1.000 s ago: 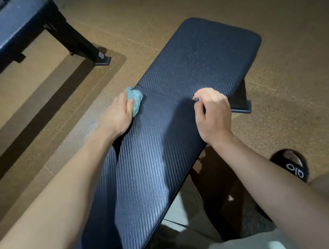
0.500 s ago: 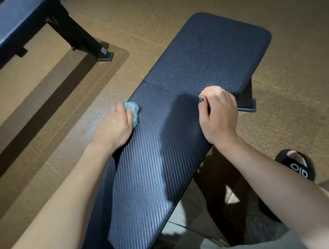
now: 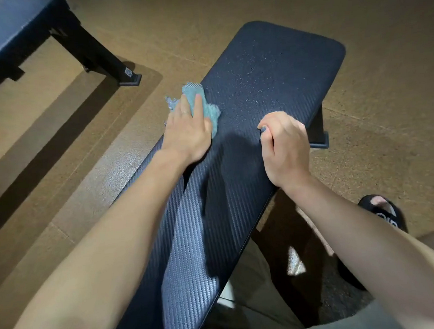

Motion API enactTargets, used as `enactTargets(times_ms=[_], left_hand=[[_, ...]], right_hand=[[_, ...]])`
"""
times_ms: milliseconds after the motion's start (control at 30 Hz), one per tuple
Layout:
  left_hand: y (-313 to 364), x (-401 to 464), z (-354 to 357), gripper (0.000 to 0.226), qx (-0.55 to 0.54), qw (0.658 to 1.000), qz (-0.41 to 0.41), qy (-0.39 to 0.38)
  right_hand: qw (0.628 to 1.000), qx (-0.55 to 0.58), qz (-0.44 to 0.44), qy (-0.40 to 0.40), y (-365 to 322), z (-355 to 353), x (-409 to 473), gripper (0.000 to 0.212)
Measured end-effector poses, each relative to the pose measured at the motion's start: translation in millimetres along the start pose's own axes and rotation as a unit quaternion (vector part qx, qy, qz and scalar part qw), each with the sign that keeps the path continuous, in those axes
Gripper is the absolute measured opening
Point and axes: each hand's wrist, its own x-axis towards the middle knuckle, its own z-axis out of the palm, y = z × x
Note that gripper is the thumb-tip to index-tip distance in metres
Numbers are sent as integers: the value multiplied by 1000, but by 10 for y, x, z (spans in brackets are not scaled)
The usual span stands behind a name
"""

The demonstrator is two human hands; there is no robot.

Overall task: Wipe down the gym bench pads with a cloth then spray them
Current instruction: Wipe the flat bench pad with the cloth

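Note:
A long black textured bench pad point(image 3: 268, 65) runs from the bottom of the view up to the far right. Fine droplets speckle its far half. A crumpled teal cloth point(image 3: 208, 108) lies at the pad's left edge. My left hand point(image 3: 188, 130) presses down on it with fingers stretched out, and cloth shows between and beyond the fingers. My right hand point(image 3: 285, 146) rests on the pad near its right edge, its fingers curled into a loose fist. A small dark spot shows at the thumb tip; I cannot tell what it is.
A second dark bench point(image 3: 4, 40) with a black steel leg point(image 3: 100, 54) stands at the upper left. The floor is brown speckled rubber point(image 3: 386, 101). A foot in a black slide sandal point(image 3: 383, 211) is at the right, beside the bench. The bench's own foot point(image 3: 318, 136) shows under its right edge.
My left hand has slid the cloth forward along the pad's left edge, and its fingers have gone from curled to stretched out. My right hand stays in the same spot on the pad.

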Motion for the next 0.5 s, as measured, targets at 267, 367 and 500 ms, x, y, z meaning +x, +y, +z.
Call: enactTargets(times_ms=[267,367,500], left_hand=[[174,-661,188,61,16,993,113,5],[222,-554,192,61,31,992,122,8],[490,-186,125,62,32,994,101,-15]], right_hand=[[999,13,-18,28,5,33,-13,21],[999,20,-31,39,22,49,-10,20],[996,58,-42,45,58,44,-25,19]])
